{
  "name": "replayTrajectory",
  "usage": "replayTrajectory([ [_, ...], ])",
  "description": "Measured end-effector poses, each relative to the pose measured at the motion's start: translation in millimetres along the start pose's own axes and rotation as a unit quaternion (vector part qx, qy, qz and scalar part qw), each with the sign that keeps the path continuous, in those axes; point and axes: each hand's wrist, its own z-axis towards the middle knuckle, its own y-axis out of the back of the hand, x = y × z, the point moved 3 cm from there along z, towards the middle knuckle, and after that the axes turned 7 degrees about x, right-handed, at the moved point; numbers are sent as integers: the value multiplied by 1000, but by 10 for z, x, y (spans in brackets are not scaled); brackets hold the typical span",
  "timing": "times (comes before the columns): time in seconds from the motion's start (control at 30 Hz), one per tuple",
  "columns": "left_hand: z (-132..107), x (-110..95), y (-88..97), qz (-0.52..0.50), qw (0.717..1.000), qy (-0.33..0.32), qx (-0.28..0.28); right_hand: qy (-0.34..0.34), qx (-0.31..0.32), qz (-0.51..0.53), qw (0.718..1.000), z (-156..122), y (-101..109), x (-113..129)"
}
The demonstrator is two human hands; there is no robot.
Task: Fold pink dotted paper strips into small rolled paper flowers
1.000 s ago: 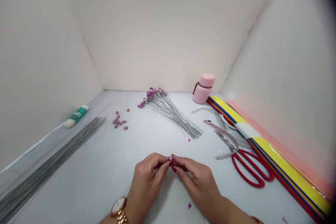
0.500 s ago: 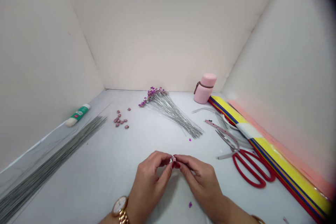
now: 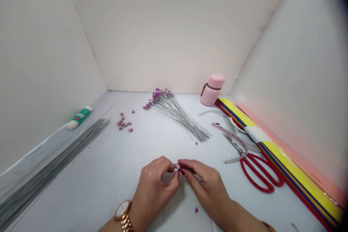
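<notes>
My left hand and my right hand meet at the front middle of the table. Between their fingertips they pinch a small pink paper star, partly covered by the fingers. Both hands are closed on it, thumbs on the near side. Several similar pink paper stars lie loose to the far left of my hands. Beyond the hands rests a bundle of silver wires, tipped with purple and pink stars.
At the left lie many grey wires and a green-and-white glue stick. On the right are red-handled scissors, patterned paper strips, coloured sheets and a pink bottle. A purple scrap lies near my right hand.
The fingers have shifted slightly around the pink paper star, and more of it shows between the fingertips. The view has tilted a little; the other things lie as before.
</notes>
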Motion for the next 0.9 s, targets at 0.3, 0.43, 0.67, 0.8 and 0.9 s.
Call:
replayTrajectory([
  [0.3,2,4,-32,72,997,-15,6,48,40,-64,996,11,-18,34],
  [0.43,-10,3,-47,106,993,-44,-1,64,38,-95,993,-24,-48,14],
  [0.67,40,43,-31,36,998,11,41,6,49,-29,998,44,-43,-34],
  [0.8,29,18,-5,-13,999,18,43,-15,47,31,998,46,-7,-28],
  [0.9,11,8,-2,-35,998,12,41,3,49,39,998,22,-1,-31],
])
